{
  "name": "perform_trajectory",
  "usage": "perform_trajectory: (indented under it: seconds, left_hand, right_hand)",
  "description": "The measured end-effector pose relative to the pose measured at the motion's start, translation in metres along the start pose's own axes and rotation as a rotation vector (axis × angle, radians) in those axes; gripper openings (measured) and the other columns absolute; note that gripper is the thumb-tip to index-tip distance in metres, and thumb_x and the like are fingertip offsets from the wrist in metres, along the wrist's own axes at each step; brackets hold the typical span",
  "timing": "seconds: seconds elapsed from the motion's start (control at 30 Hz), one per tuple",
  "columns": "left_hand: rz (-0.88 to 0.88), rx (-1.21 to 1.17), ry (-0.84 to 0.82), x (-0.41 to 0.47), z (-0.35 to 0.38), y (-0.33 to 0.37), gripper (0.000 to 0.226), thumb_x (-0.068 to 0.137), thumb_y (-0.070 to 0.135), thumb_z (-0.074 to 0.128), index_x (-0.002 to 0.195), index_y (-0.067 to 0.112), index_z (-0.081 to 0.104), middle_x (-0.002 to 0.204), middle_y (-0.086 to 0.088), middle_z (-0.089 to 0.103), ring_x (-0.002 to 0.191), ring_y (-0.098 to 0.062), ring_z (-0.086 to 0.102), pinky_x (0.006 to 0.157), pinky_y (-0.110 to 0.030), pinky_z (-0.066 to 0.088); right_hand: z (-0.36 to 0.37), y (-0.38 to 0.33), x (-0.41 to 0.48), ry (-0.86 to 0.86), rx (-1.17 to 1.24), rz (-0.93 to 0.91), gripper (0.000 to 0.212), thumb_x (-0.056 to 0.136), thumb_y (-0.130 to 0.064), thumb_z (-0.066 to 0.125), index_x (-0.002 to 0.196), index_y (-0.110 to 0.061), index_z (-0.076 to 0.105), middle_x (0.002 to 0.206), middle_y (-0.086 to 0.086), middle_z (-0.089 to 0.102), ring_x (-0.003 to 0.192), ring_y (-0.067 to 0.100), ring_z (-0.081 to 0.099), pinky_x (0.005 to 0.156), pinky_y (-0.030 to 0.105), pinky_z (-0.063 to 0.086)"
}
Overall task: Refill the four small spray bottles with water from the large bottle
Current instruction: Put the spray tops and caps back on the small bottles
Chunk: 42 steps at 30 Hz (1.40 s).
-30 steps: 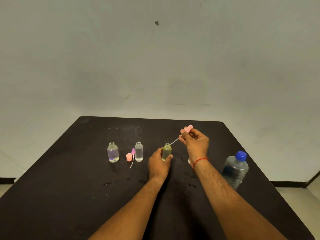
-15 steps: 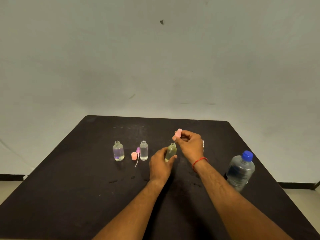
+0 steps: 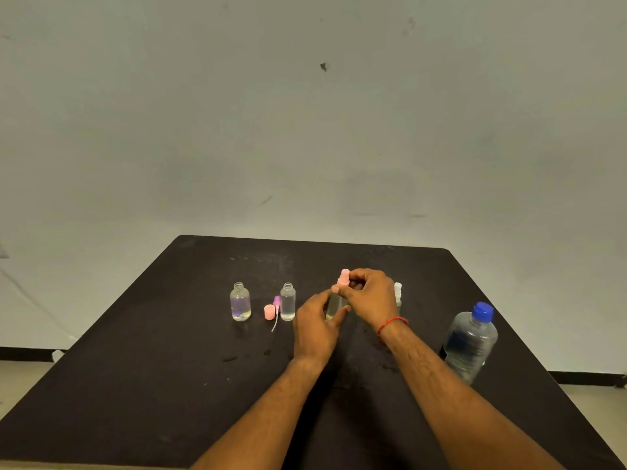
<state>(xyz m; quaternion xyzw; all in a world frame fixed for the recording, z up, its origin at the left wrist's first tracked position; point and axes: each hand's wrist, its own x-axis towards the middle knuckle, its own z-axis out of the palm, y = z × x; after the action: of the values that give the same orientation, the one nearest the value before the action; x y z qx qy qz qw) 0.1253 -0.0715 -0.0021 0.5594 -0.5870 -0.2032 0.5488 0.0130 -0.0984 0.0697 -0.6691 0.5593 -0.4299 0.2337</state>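
Observation:
My left hand (image 3: pixel 314 329) grips a small yellowish spray bottle (image 3: pixel 334 306) standing on the black table (image 3: pixel 163 385). My right hand (image 3: pixel 368 295) pinches a pink spray top (image 3: pixel 344 277) sitting on that bottle's neck. Two open small bottles stand to the left: one with a purple tint (image 3: pixel 240 302) and a clear one (image 3: pixel 287 301). A pink cap (image 3: pixel 269 312) and a purple spray top with its tube (image 3: pixel 276 308) lie between them. A fourth small bottle with a white top (image 3: pixel 397 293) shows partly behind my right hand. The large blue-capped water bottle (image 3: pixel 470 342) stands at the right.
Small water drops (image 3: pixel 230 359) dot the tabletop near my left wrist. A plain pale wall rises behind the table's far edge. The table's right edge runs close to the large bottle.
My right hand brought the pink spray top from up and to the right down onto the yellowish bottle, feeding its tube inside. My left hand kept holding the bottle.

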Motion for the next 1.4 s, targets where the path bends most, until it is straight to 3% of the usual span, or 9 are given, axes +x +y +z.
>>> perform_trajectory:
  seconds: [0.27,0.43,0.57,0.7,0.77,0.87,1.1,1.27,1.4]
  left_hand:
    - [-0.004,0.059,0.042,-0.0024,0.0004,0.0021,0.016,0.085,0.030,0.078,0.092,0.020,0.068,0.073,0.012,0.056,0.067,-0.004,0.054,0.058,-0.016,0.042]
    - [-0.001,-0.007,-0.003,-0.0009,-0.0028,0.0020,0.030,0.085,0.030,0.078,0.113,0.027,0.070,0.099,0.015,0.069,0.092,0.005,0.062,0.074,-0.011,0.048]
    - [-0.002,-0.011,-0.013,-0.0025,-0.0018,0.0042,0.030,0.085,0.030,0.078,0.115,0.028,0.070,0.101,0.016,0.070,0.093,0.004,0.062,0.075,-0.011,0.049]
    - [0.006,0.029,0.021,-0.0047,0.0008,0.0065,0.019,0.085,0.029,0.079,0.102,0.026,0.070,0.084,0.013,0.064,0.080,0.000,0.059,0.063,-0.013,0.047]
    - [0.004,0.034,0.045,-0.0043,0.0015,0.0065,0.015,0.085,0.027,0.079,0.096,0.022,0.069,0.077,0.012,0.060,0.074,-0.001,0.057,0.060,-0.013,0.044]
    - [0.022,-0.023,0.014,-0.0027,-0.0001,0.0079,0.022,0.087,0.030,0.077,0.108,0.026,0.072,0.088,0.013,0.067,0.082,-0.002,0.062,0.066,-0.015,0.049]
    - [0.015,0.008,0.012,-0.0007,-0.0025,0.0101,0.028,0.086,0.032,0.077,0.112,0.027,0.071,0.092,0.011,0.069,0.084,-0.005,0.063,0.072,-0.021,0.054]
    - [0.026,0.004,-0.001,0.0004,-0.0065,0.0087,0.029,0.087,0.031,0.077,0.115,0.026,0.070,0.099,0.013,0.070,0.089,-0.001,0.064,0.074,-0.021,0.054]
    - [0.033,0.015,-0.016,0.0018,-0.0083,0.0096,0.033,0.087,0.031,0.077,0.118,0.023,0.070,0.103,0.010,0.072,0.093,-0.004,0.065,0.079,-0.025,0.056]
  right_hand:
    - [-0.0037,-0.0030,-0.0062,0.015,-0.055,0.015,0.043,0.063,-0.051,0.086,0.091,-0.027,0.064,0.083,-0.013,0.064,0.078,0.003,0.061,0.062,0.011,0.044]
    - [-0.0087,-0.0067,-0.0048,-0.067,0.145,-0.043,0.052,0.083,-0.016,0.075,0.130,-0.026,0.055,0.104,-0.012,0.067,0.097,0.002,0.063,0.088,0.022,0.054]
    - [-0.0079,-0.0055,-0.0073,-0.009,0.156,-0.016,0.044,0.079,-0.007,0.077,0.117,-0.024,0.062,0.090,-0.010,0.070,0.086,0.002,0.066,0.084,0.025,0.057]
    - [-0.0048,-0.0048,-0.0096,0.027,0.106,-0.017,0.050,0.070,-0.027,0.087,0.109,-0.026,0.056,0.081,-0.006,0.061,0.075,0.005,0.060,0.064,0.014,0.048]
    - [-0.0040,-0.0034,-0.0098,0.005,0.113,-0.021,0.060,0.069,-0.032,0.087,0.117,-0.029,0.051,0.088,-0.008,0.060,0.081,0.005,0.059,0.067,0.015,0.047]
    - [-0.0042,-0.0008,-0.0087,-0.051,0.191,-0.059,0.059,0.082,-0.021,0.077,0.131,-0.031,0.045,0.104,-0.013,0.063,0.097,0.004,0.061,0.077,0.017,0.051]
    - [-0.0010,-0.0029,-0.0079,0.036,0.184,-0.032,0.049,0.075,-0.018,0.083,0.114,-0.029,0.056,0.082,-0.008,0.065,0.079,0.002,0.064,0.065,0.011,0.047]
    - [-0.0046,-0.0049,-0.0064,-0.036,0.241,-0.074,0.054,0.082,-0.013,0.075,0.128,-0.029,0.051,0.102,-0.014,0.064,0.095,0.003,0.062,0.077,0.020,0.053]
    - [-0.0067,-0.0056,-0.0059,-0.063,0.273,-0.098,0.044,0.088,-0.007,0.067,0.122,-0.033,0.057,0.094,-0.010,0.072,0.089,-0.002,0.066,0.072,0.010,0.051]
